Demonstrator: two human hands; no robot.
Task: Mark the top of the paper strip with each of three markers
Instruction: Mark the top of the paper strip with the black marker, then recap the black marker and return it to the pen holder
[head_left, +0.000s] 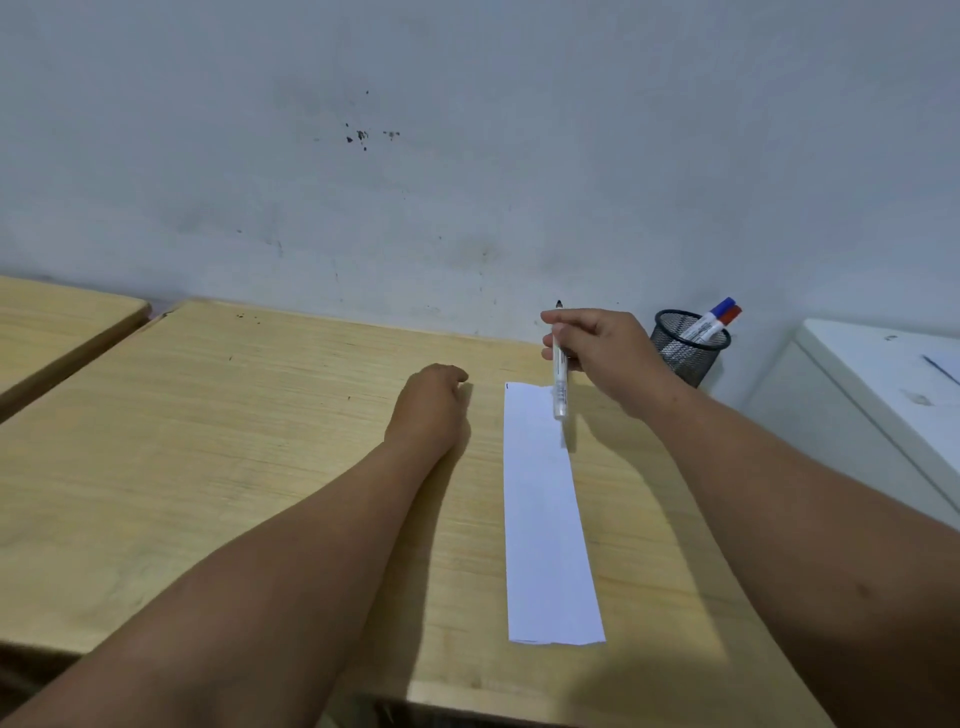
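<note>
A long white paper strip (545, 519) lies lengthwise on the wooden table (208, 441), with a small dark mark at its top left corner. My right hand (608, 353) hovers above the strip's top end and holds a white marker (560, 384); its black uncapped tip points up and away, its rear end hangs over the paper. My left hand (431, 400) rests on the table left of the strip, fingers curled under; I cannot see whether anything is in it. A blue-capped marker (722, 309) and a red-capped marker (731, 316) stand in a black mesh cup (685, 353).
The mesh cup stands at the table's back right corner by the wall. A white cabinet (883, 395) adjoins the table on the right. A second wooden table (57, 322) sits at the left, with a gap between.
</note>
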